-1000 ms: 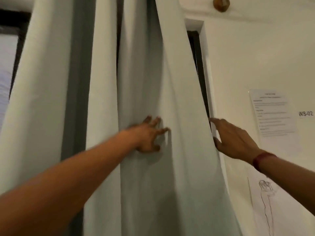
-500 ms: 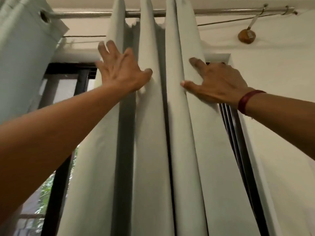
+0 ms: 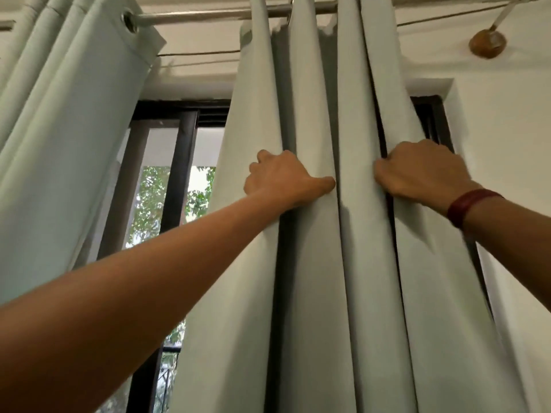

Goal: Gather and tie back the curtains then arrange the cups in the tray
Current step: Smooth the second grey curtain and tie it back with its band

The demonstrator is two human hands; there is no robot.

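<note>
2 bare arms reach up. Left hand [image 3: 283, 180]: fingers curled into a fold of the curtain [image 3: 313, 263], thumb flat on the cloth. Right hand [image 3: 417, 171], red wristband [image 3: 468, 205]: fingers hooked round the curtain's right edge. Curtain bunched in pleats between them, hung from the rod [image 3: 202, 16]. Other curtain [image 3: 59, 129] at left. Window [image 3: 176, 180] behind, leaves outside.

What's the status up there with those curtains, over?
Left hand grips a fold of the curtain. Right hand grips the folds beside it. Curtain bunched, not yet tied. Cups and tray not in view.
</note>
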